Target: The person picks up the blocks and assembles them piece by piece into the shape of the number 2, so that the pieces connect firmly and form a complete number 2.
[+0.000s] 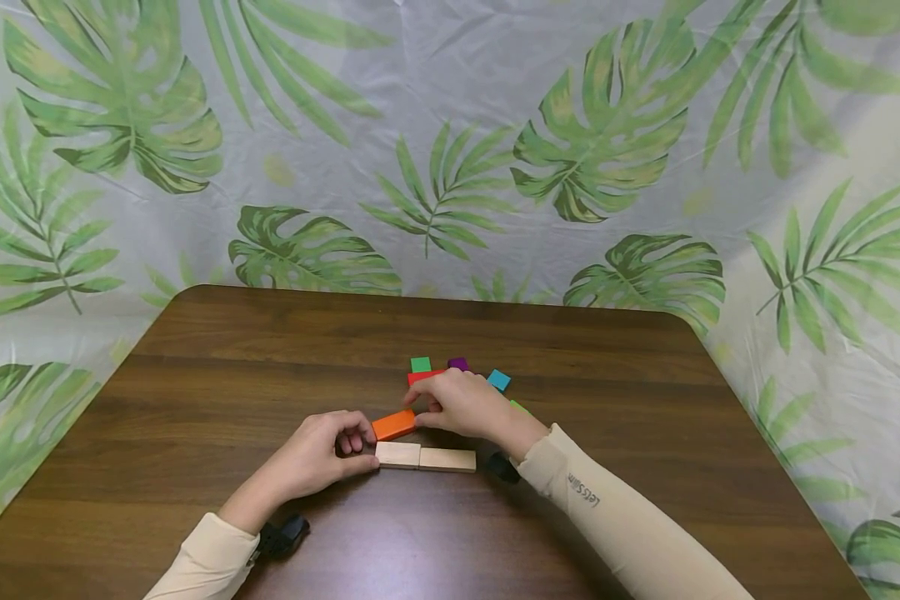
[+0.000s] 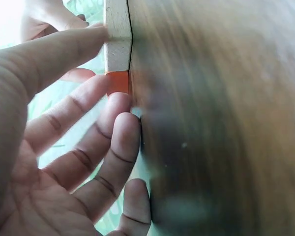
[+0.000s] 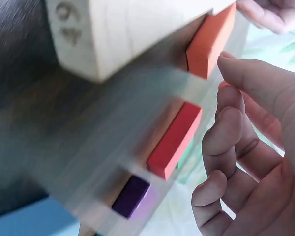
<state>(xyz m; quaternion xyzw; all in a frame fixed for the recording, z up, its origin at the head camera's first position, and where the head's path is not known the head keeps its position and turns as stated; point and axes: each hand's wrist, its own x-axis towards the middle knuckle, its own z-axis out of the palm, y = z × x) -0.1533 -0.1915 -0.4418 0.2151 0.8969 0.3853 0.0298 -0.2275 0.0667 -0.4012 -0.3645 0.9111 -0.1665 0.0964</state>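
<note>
Two plain wooden blocks, a left one (image 1: 397, 454) and a right one (image 1: 447, 460), lie end to end on the table. Just behind the left one an orange block (image 1: 394, 425) sits at a slight angle. My left hand (image 1: 322, 450) is at their left ends: its thumb touches the plain block, and its fingertips reach the orange block (image 2: 118, 82). At the orange block's right end is my right hand (image 1: 465, 404), thumb close to or touching it, fingers loosely bent with nothing between them. A red block (image 3: 174, 140) lies beyond that hand, partly hidden in the head view.
Behind the right hand lie a green block (image 1: 420, 365), a purple block (image 1: 458, 364) and a blue block (image 1: 498, 380). A light green block (image 1: 520, 407) shows partly past the right wrist. A leaf-patterned cloth (image 1: 450, 167) hangs behind the brown table (image 1: 270, 350).
</note>
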